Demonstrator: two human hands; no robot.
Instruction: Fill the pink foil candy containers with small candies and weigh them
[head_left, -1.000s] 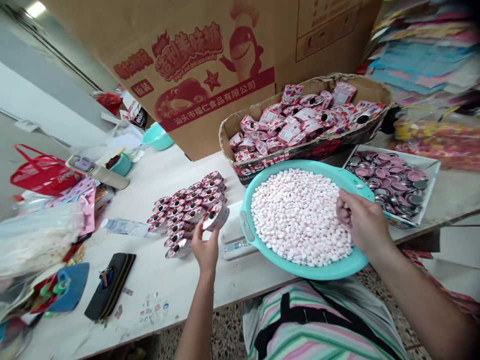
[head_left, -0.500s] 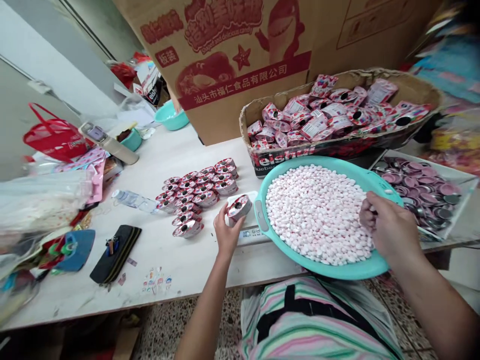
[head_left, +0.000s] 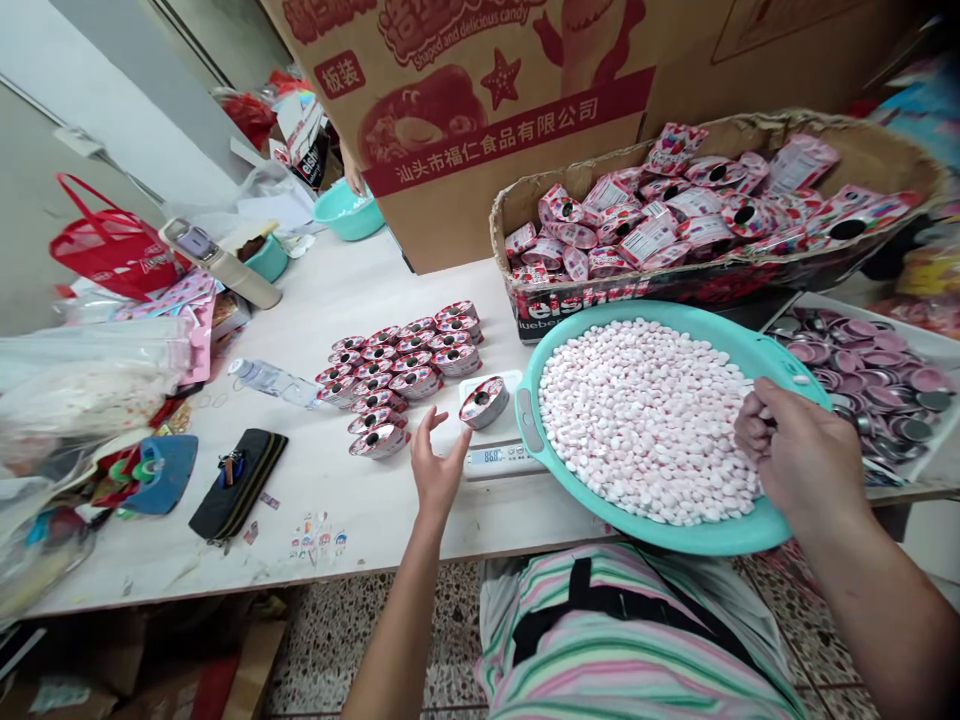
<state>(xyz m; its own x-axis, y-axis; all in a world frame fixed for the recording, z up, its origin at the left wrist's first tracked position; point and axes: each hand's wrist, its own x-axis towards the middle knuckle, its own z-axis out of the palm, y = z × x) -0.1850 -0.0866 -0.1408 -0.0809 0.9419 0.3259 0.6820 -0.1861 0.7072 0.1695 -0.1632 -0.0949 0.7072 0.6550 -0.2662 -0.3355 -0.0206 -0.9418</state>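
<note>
Moved: left hand [head_left: 439, 470] — let go, open, empty, just beside one tin [head_left: 484, 403] on one scale [head_left: 501, 460]
Right hand [head_left: 795, 450]: curled at the candies [head_left: 645, 420] — any grip cannot be told

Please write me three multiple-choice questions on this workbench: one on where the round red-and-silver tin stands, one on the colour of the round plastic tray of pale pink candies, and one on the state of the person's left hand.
1. Where does the round red-and-silver tin stand?
A. On the white digital scale
B. Inside the brown cardboard box
C. Among the candies

2. What colour is the round plastic tray holding the pale pink candies?
A. Red
B. Black
C. Turquoise

3. What is the state of the left hand?
A. Closed around a tin
B. Open and holding nothing
C. Buried in the candies

Answers:
1. A, the tin sits on top of the scale, just above its display.
2. C, the tray's rim shows turquoise.
3. B, the fingers are spread and empty.
</note>
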